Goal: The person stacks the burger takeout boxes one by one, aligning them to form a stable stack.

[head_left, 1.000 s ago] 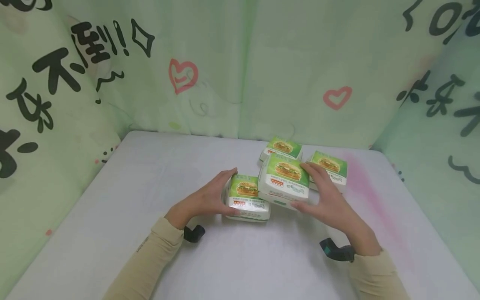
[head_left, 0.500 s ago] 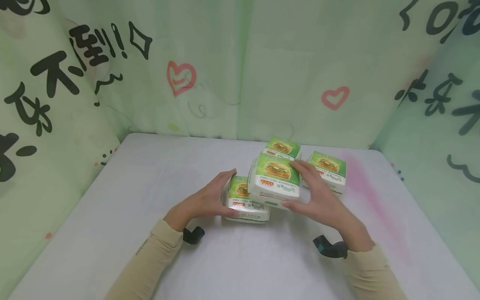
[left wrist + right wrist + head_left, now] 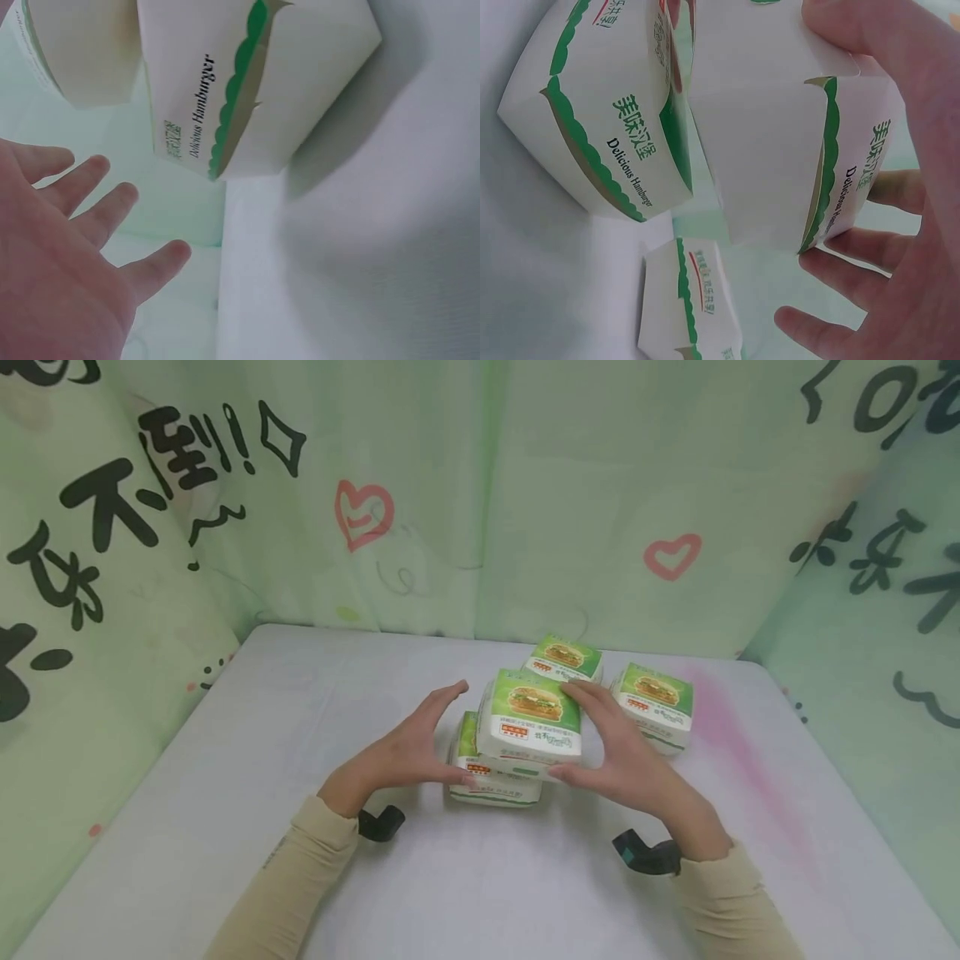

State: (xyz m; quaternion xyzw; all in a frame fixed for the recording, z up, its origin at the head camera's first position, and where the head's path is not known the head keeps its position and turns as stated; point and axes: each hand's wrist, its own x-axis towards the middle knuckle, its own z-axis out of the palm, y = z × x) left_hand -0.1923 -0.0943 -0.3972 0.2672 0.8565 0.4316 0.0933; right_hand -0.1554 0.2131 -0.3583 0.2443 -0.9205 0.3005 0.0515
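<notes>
At far left, my left hand [image 3: 397, 752] is loose, fingers spread beside a square green-and-white cardboard hamburger box [image 3: 498, 790] on the white desk [image 3: 480, 885]. Just above it, a matching box [image 3: 529, 718] is gripped from its right side by my right hand [image 3: 626, 760]. A third box [image 3: 566, 653] stands behind, a fourth box [image 3: 656, 697] farther right.

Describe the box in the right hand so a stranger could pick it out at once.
On the white table stand three burger boxes. Above the front box is the held box, the only one off the table and gripped by the right hand.
</notes>
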